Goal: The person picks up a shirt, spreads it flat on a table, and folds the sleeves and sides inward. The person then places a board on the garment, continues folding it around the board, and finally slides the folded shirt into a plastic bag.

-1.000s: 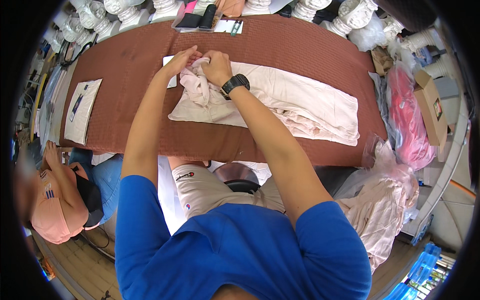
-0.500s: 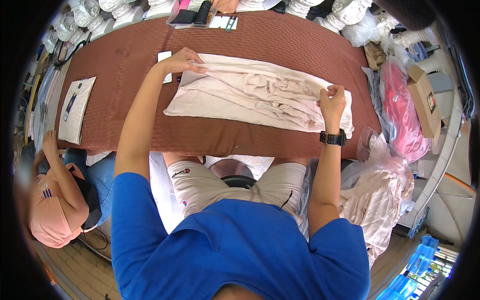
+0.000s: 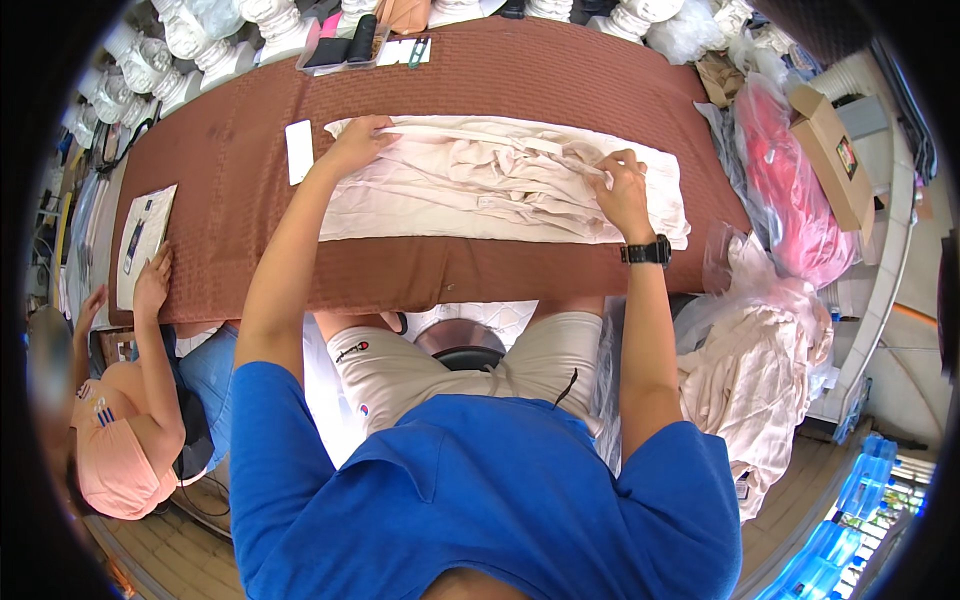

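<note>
A cream garment [image 3: 420, 210], folded into a long strip with loose creases in its middle, lies across the brown-covered table in front of me. My left hand [image 3: 362, 147] grips its far left part, thumb and fingers closed on the fabric along the far edge. Toward the right end, my right hand [image 3: 625, 197], with a black watch at the wrist, has bent fingers pinching the rumpled cloth. The garment's exact kind cannot be made out in this folded state.
A white card [image 3: 299, 152] lies left of the garment. At far left, a co-worker's hand [image 3: 152, 283] touches a packaged garment [image 3: 146, 235]. A clear tray [image 3: 340, 50] sits at the back. Bagged red cloth [image 3: 785, 180], a cardboard box [image 3: 835, 160] and piled cream cloth [image 3: 750, 380] crowd the right.
My right hand has shifted left and inward over the cloth. My left hand has moved slightly nearer and left. The co-worker's hand has reached the packaged garment.
</note>
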The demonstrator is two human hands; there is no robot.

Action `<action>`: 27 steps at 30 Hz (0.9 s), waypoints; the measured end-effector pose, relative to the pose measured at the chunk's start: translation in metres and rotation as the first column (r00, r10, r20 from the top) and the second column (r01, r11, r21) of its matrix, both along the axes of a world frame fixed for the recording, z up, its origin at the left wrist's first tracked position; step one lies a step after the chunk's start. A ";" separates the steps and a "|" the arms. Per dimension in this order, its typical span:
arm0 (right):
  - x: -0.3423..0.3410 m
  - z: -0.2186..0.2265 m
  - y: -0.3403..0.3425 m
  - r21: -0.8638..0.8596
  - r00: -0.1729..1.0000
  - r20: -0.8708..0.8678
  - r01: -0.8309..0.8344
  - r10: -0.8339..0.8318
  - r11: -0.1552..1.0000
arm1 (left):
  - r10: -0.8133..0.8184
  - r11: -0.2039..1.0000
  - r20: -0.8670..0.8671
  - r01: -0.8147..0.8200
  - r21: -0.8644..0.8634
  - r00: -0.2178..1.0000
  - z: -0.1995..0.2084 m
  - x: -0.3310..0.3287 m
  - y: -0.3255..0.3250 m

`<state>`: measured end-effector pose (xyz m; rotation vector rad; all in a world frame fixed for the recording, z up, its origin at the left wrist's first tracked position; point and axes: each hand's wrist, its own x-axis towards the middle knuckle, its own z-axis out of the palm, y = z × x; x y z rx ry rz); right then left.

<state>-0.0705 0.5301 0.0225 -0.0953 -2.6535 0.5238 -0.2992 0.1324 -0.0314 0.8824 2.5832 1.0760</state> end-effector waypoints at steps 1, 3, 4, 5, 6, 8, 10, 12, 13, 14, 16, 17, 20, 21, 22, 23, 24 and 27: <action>-0.002 -0.002 0.007 0.018 1.000 0.004 -0.025 0.025 1.000 | -0.036 0.998 0.097 0.031 0.054 0.995 0.004 0.000 0.003; -0.008 0.003 0.005 -0.159 0.995 -0.095 -0.008 -0.007 0.987 | -0.033 0.994 0.185 0.013 0.112 0.982 0.006 -0.002 0.001; -0.013 0.022 -0.006 -0.303 0.994 -0.110 -0.021 -0.013 0.953 | 0.013 0.993 0.182 -0.034 0.113 0.983 0.000 -0.004 -0.006; -0.013 0.038 -0.012 -0.439 0.992 -0.121 -0.027 -0.030 0.898 | 0.050 0.991 0.182 -0.072 0.116 0.982 -0.005 -0.004 -0.010; -0.015 0.047 -0.011 -0.318 0.976 -0.216 -0.039 -0.032 0.947 | 0.052 0.994 0.186 -0.069 0.088 0.981 -0.004 -0.004 -0.010; -0.011 0.048 -0.014 -0.287 0.972 -0.205 0.052 -0.115 0.956 | 0.059 0.997 0.192 -0.066 0.030 0.980 -0.002 -0.005 -0.010; -0.011 0.034 -0.010 -0.259 0.978 -0.133 0.124 -0.163 0.958 | 0.096 0.995 0.105 -0.091 -0.049 0.990 -0.006 -0.005 -0.012; -0.002 -0.001 -0.001 -0.014 0.960 0.118 0.256 -0.253 0.966 | 0.109 0.984 0.003 -0.107 -0.144 0.994 -0.007 -0.003 -0.008; 0.002 -0.003 -0.004 0.118 0.921 0.232 0.294 -0.314 0.948 | 0.104 0.973 -0.056 -0.113 -0.200 0.993 -0.002 0.004 -0.002; 0.004 -0.006 -0.010 0.145 0.879 0.270 0.366 -0.393 0.919 | 0.095 0.959 -0.115 -0.122 -0.254 0.989 0.004 0.010 0.005; 0.001 0.018 -0.035 0.103 0.964 -0.037 0.265 -0.262 0.959 | 0.029 0.971 -0.408 -0.123 -0.206 0.913 0.020 0.025 0.010; 0.000 0.023 -0.044 0.093 0.963 -0.190 0.212 -0.192 0.973 | -0.004 0.976 -0.540 -0.113 -0.184 0.841 0.024 0.031 0.015; -0.009 -0.005 -0.046 0.133 0.996 -0.092 0.030 -0.017 0.991 | -0.072 0.972 -0.581 -0.074 -0.223 0.810 0.018 0.048 0.041; -0.009 -0.021 -0.041 0.147 1.000 -0.023 -0.008 0.011 0.989 | -0.083 0.948 -0.505 -0.088 -0.305 0.859 0.012 0.054 0.045; -0.010 -0.027 -0.030 -0.001 0.996 0.068 -0.048 0.048 0.999 | -0.084 0.916 -0.426 -0.099 -0.390 0.901 0.005 0.062 0.045; -0.005 -0.029 -0.011 -0.065 1.000 -0.006 -0.017 0.016 0.998 | -0.078 0.876 -0.345 -0.101 -0.472 0.935 0.001 0.067 0.046; -0.002 -0.026 0.010 -0.130 0.996 -0.083 0.000 -0.011 0.992 | -0.060 0.903 -0.411 -0.126 -0.411 0.909 0.004 0.068 0.047; 0.025 -0.028 0.079 -0.039 0.947 -0.152 0.280 -0.283 0.959 | -0.013 0.968 -0.568 -0.132 -0.213 0.823 0.019 0.074 0.058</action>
